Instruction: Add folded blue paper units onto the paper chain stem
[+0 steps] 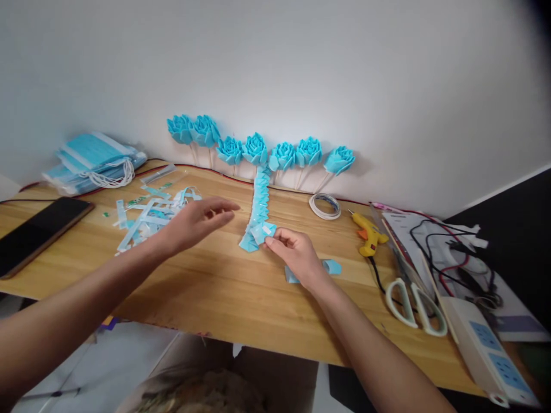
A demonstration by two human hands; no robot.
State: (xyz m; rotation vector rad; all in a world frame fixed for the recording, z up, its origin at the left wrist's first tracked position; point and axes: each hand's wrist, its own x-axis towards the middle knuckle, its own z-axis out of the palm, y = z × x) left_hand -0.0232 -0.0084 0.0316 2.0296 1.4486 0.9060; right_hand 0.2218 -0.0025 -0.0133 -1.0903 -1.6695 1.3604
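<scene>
- In the head view, look to the middle of the wooden table point(206, 298) for the folded blue piece point(263, 230), at the near end of a long row of blue folds point(260, 198).
- Seems to lie over the last of the row; hard to tell if touching or just above.
- Pinched at the right edge, between thumb and finger of the right hand point(297, 252).
- Nothing in the left hand point(200, 218): held up with loose fingers, between the blue scraps point(150, 221) and the row.
- Probably very light, soft and bendy, like thin cloth.
- Likely easy to crease or squash, so best touched gently.
- Might pop out of its folds if let go.
- Not too slippery, by the look, but small enough to drop.
- Best to hold by an edge, where folded thickest, with fingertips only.
- Just under the right wrist, see loose blue bits point(333, 267).
- Farther right, see a yellow glue gun point(368, 235) and scissors point(416, 295).
- At the back, near the wall, see blue flowers point(256, 149) on thin sticks.
</scene>
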